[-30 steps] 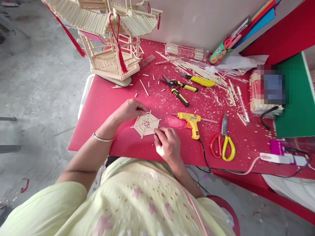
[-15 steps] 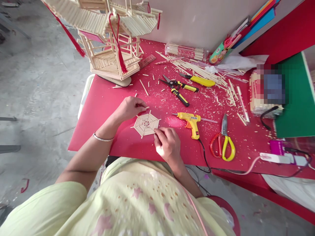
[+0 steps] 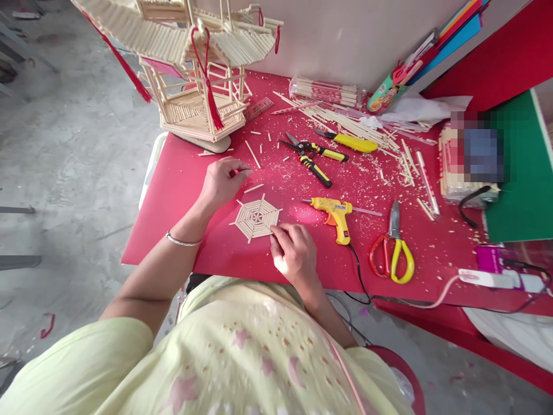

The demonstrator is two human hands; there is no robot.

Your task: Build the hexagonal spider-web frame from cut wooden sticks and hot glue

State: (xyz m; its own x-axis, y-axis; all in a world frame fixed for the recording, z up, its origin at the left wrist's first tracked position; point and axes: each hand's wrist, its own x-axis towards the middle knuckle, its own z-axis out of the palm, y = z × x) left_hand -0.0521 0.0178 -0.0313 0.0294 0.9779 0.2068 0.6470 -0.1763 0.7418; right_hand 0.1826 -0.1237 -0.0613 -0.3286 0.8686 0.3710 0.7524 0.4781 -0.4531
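Note:
A small hexagonal panel of thin wooden sticks (image 3: 258,218), laid in rings like a spider web with spoke ends jutting out, rests flat on the red tabletop. My right hand (image 3: 296,251) pinches its lower right corner between thumb and fingers. Above and left of the panel, my left hand (image 3: 225,178) hovers low, thumb and forefinger drawn together; whatever they may hold is hidden. One short loose stick (image 3: 253,188) lies just off the panel's upper edge, below my left fingertips and apart from them.
A yellow glue gun (image 3: 334,214) and scissors (image 3: 393,245) lie to the right. Farther back are pruning snips (image 3: 311,155), a yellow utility knife (image 3: 355,142) and scattered sticks (image 3: 367,131). A stick-built pavilion (image 3: 203,109) with red tassels stands at the back left. Wood crumbs litter the table.
My left hand has let go of the short stick, which now lies above the panel, and has moved slightly up and away. My right hand keeps its place at the corner.

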